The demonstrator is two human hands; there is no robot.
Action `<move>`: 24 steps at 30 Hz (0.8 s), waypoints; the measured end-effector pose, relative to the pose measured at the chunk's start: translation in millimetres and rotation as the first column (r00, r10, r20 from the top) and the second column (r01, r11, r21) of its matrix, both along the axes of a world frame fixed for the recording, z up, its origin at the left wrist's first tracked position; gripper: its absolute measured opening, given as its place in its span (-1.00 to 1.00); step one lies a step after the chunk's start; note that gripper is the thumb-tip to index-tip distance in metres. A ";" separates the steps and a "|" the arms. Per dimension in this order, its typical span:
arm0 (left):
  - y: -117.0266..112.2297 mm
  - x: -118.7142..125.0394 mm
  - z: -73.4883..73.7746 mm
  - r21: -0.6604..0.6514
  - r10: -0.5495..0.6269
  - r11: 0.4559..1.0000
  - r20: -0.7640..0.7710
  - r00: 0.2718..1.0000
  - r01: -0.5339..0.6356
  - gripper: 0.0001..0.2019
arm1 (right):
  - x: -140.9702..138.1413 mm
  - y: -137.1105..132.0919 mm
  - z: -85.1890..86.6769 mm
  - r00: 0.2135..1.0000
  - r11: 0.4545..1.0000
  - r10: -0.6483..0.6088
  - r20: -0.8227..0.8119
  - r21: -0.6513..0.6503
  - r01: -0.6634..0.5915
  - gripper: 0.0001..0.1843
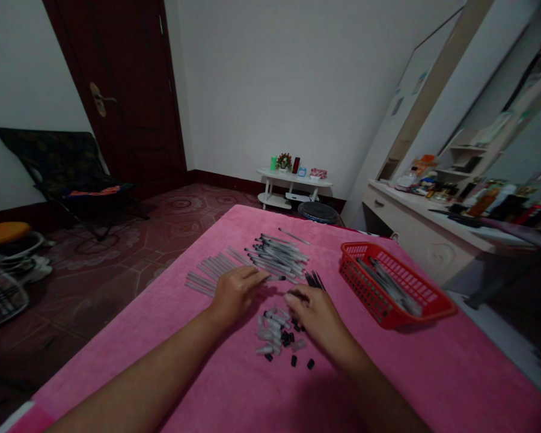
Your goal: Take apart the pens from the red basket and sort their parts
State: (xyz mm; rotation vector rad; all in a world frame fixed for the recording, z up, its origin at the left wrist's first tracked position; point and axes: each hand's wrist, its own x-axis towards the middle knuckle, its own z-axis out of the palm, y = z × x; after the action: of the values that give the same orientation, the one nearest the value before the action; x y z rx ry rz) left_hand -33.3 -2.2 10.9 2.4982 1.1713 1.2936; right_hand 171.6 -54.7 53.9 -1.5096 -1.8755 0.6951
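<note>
My left hand (pixel 235 293) is closed, its thumb and index finger pinching a thin grey pen barrel whose black end (pixel 282 278) sticks out to the right. My right hand (pixel 316 313) is curled, fingertips together; whatever lies in them is hidden. Just below its fingers are translucent pen caps (pixel 273 329) and small black plugs (pixel 287 338) in a loose heap. Grey tubes (pixel 214 269) lie side by side left of my left hand. Beyond both hands is a pile of grey pens (pixel 277 255) with dark ends. Thin black sticks (pixel 314 279) rest behind my right hand.
A red plastic basket (pixel 374 300) holding more pens stands on the right of the pink-covered table (pixel 198 373). A cluttered dresser (pixel 401 207) is beyond it. At the far wall are a low white stand (pixel 293 177) and a round dark stool (pixel 318 211). A folding chair (pixel 67 162) is left.
</note>
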 end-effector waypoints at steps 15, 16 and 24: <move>-10.7 8.9 2.5 0.153 0.000 0.987 -0.272 0.962 0.043 -0.80 | 2.3 5.5 -7.7 0.994 0.991 -0.074 -0.082 0.108 0.082 -0.88; -10.4 8.7 2.3 0.153 0.003 0.987 -0.278 0.960 0.041 -0.80 | 1.7 5.2 -6.8 0.994 0.988 -0.084 -0.064 0.122 0.091 -0.91; -10.7 9.0 2.8 0.156 -0.006 0.986 -0.273 0.962 0.051 -0.81 | 2.4 1.7 -5.9 0.994 0.990 -0.077 0.076 0.122 0.068 -0.66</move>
State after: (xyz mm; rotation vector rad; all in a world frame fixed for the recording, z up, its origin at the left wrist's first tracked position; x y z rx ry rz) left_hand -24.3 -12.9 13.7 2.8743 1.1129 1.1052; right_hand 174.0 -53.0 48.0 -1.5415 -1.8765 0.4868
